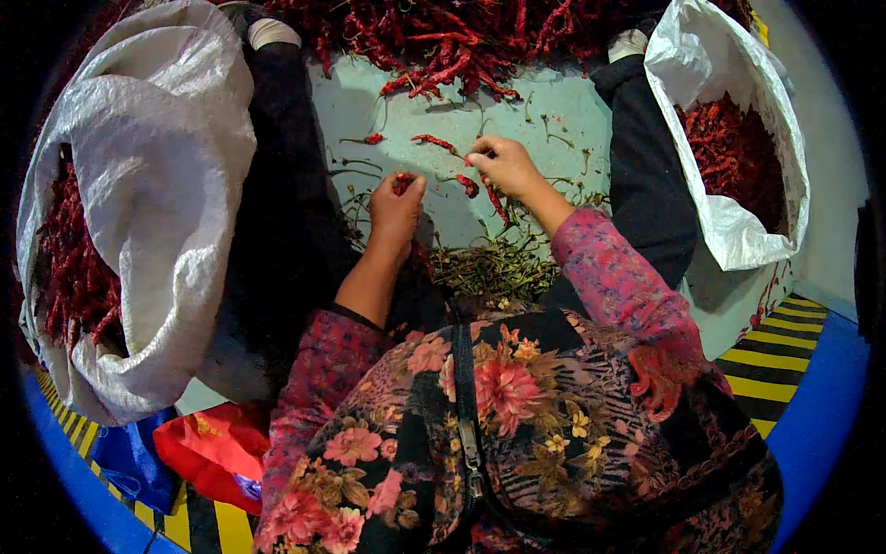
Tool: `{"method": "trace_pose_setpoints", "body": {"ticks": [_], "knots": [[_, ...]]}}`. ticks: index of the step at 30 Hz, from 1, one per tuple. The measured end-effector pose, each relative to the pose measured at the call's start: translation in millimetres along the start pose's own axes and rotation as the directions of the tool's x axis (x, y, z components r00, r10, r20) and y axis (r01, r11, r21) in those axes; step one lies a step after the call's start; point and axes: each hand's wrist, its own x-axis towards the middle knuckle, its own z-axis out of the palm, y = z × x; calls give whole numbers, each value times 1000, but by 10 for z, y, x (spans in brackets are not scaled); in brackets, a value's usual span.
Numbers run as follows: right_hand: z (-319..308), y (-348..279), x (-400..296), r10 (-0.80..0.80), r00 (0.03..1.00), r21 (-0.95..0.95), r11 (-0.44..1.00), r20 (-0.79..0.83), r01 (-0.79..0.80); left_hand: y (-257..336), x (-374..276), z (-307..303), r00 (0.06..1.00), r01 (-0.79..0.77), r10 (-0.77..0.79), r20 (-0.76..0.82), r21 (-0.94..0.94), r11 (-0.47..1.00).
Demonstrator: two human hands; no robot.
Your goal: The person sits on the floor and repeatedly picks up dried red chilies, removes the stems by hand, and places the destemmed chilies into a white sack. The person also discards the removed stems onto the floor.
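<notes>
My left hand [398, 204] is closed around dried red chili peppers, a bit of red showing between thumb and fingers. To its right, my right hand [503, 165] pinches a small red piece between thumb and fingertips. A dried chili [435, 142] with its stem lies on the pale floor just left of those fingertips. A short chili piece [468, 185] and a longer chili [495, 206] are below my right hand. Another small chili [374, 139] rests above my left hand. Loose stems [495, 266] form a pile close to my body.
A large heap of dried chilies [450, 52] lies beyond my hands, between my feet. On the left stands a white woven sack [166, 208] holding chilies, and on the right another open sack [751, 249] with chilies inside. A red bag [214, 450] sits at lower left.
</notes>
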Motion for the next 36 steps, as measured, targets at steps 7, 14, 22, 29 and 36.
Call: {"method": "trace_pose_setpoints", "body": {"ticks": [7, 14, 22, 29, 36], "knots": [[61, 76, 199, 225, 973, 502, 835, 58, -223, 0, 4, 9, 999, 3, -5, 44, 54, 999], [204, 64, 566, 2, 999, -20, 1000, -32, -3, 20, -18, 2, 998, 44, -47, 35, 92, 995], [205, -140, 285, -136, 987, -222, 963, 89, 152, 43, -37, 8, 997, -22, 14, 73, 101, 995], [189, -234, -559, 199, 974, 288, 931, 108, -222, -76, -99, 68, 895, -301, 30, 444, 553, 777], [195, -272, -552, -114, 990, 18, 993, 80, 112, -75, -162, 29, 863, -277, -59, 502, 568, 775]]}}
